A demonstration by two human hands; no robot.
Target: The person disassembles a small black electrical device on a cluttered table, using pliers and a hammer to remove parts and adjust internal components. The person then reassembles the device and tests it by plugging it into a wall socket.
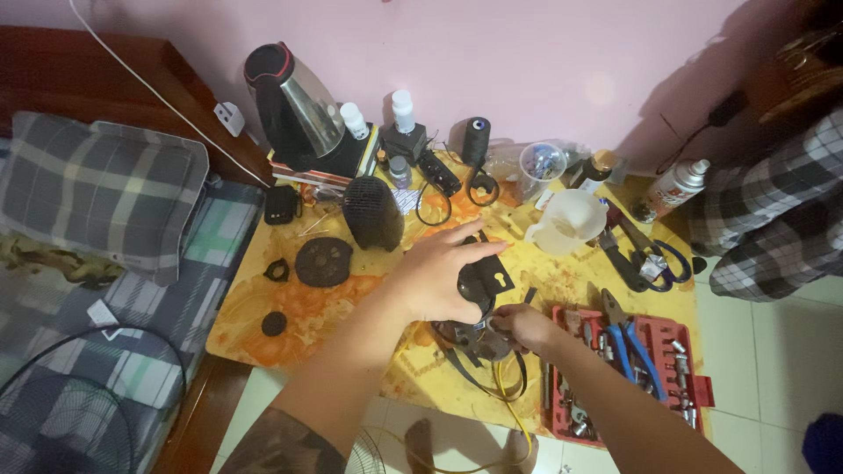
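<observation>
A dark motor assembly (479,303) lies near the front middle of the yellow table (255,325), its long axis running from the near edge up toward the wall. The left hand (439,272) presses flat on it, fingers spread. The right hand (524,326) pinches closed on its lower right side, where yellow wires (507,395) trail off. Just right, a red tool tray (667,360) holds sockets and blue-handled pliers (628,338). Behind stand a translucent measuring jug (569,221) and a clear cup (542,167) of small parts.

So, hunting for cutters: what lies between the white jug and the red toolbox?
In the head view, black-handled snips lie between the white jug and the red toolbox.
</observation>
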